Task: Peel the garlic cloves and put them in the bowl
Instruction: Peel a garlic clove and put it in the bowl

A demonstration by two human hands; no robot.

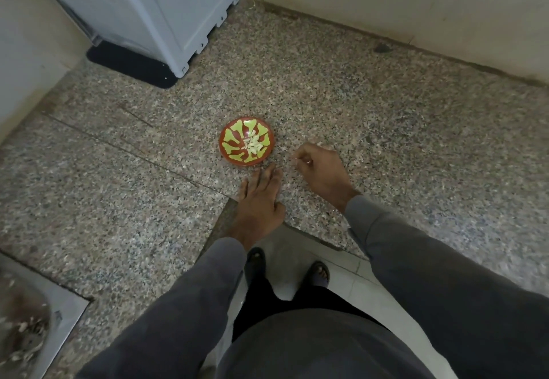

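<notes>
A red bowl [234,157] with a green pattern stands on the speckled granite counter [341,105]. Several peeled pale garlic cloves [253,144] lie in its middle. My left hand [258,200] lies flat on the counter just in front of the bowl, fingers straight, fingertips near its rim. To the right of the bowl my right hand [322,167] hovers low with its fingers curled; something thin and pale seems pinched at the fingertips, too small to tell what. Bits of garlic skin lie scattered beside that hand.
A grey-white appliance [154,7] stands at the back left on a black mat [130,65]. Walls close the counter at the back and left. A steel sink [32,319] with skins and debris is at the lower left. The counter's inner corner edge runs below my hands.
</notes>
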